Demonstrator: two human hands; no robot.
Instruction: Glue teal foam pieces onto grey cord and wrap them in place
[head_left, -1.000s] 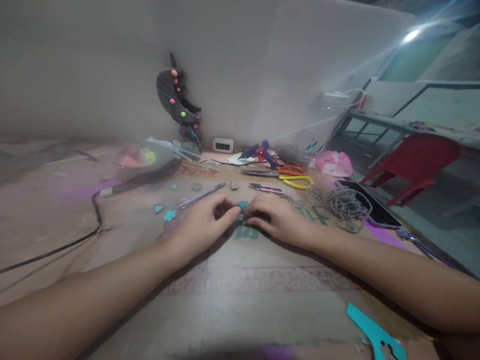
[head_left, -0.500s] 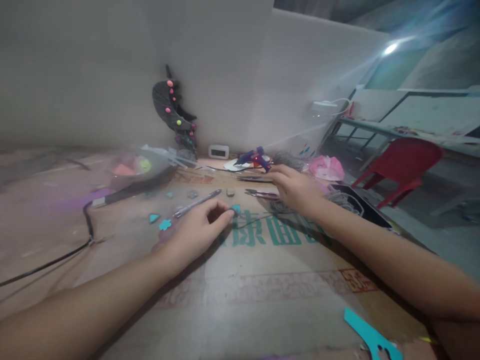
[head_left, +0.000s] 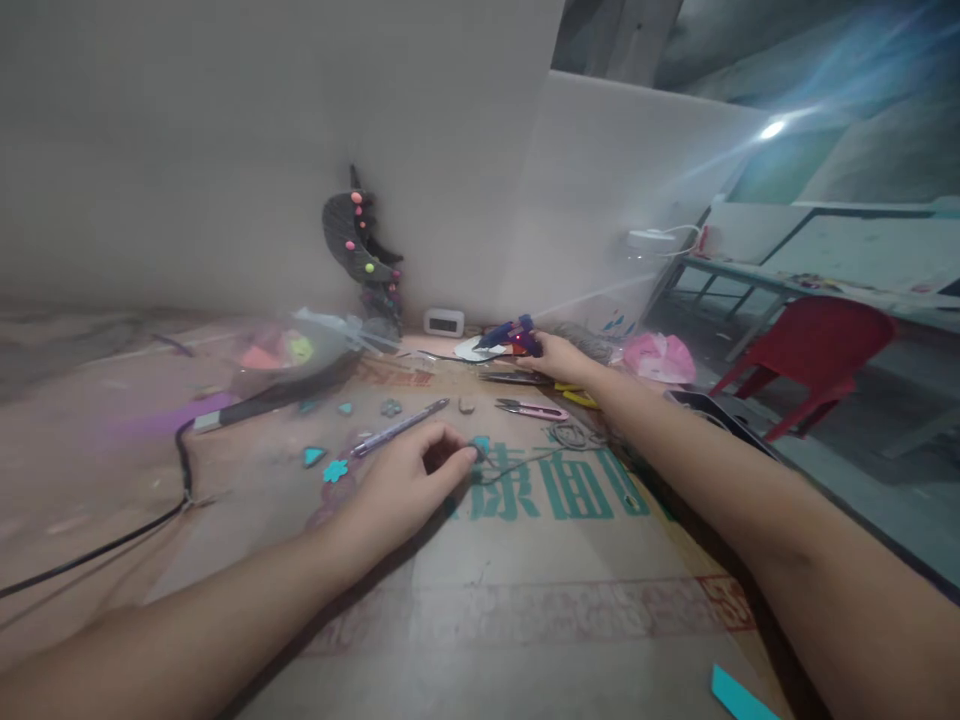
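My left hand (head_left: 424, 470) is closed in a pinch on a small dark piece (head_left: 478, 454) at the fingertips, with a bit of teal behind it. Grey yarn (head_left: 517, 465) trails from there across the table to a loose coil. Farther back, my right hand (head_left: 559, 362) has its fingers round the handle of a dark blue glue gun (head_left: 514, 335), on which a red light glows. A white scrap lies under the gun's nozzle. Beside my left hand are a pen (head_left: 400, 428), a teal flower (head_left: 335, 470) and a teal triangle (head_left: 313, 456).
Pink thread snips (head_left: 532, 410), dark scissors (head_left: 514, 377) and a yellow-handled tool (head_left: 577, 395) lie mid-table. A decorated grey crescent (head_left: 349, 240) and a small white clock (head_left: 444, 322) stand at the back wall. A black cable (head_left: 97, 545) crosses the left. A red chair (head_left: 814, 355) stands right.
My right hand has moved back to the glue gun and taken hold of its handle. My left hand keeps its pinch in much the same place. The view has tilted up slightly.
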